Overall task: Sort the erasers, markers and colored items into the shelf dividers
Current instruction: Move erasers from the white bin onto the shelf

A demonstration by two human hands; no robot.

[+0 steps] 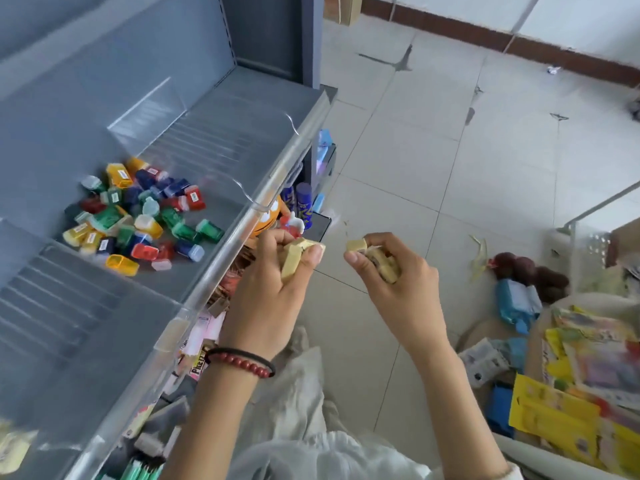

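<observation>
Head view has the left hand clutching blocky, matte cream erasers and the right hand pinching another eraser, both just right of the grey shelf, the left hand nearer its ribbed bays, where glossy coloured plastic boxes lie heaped.

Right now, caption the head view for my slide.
Beside a grey shelf holding a pile of colored items, the left hand and right hand each grip cream erasers.

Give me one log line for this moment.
left hand: holds erasers | right hand: holds more erasers | colored items: piled on shelf
</observation>
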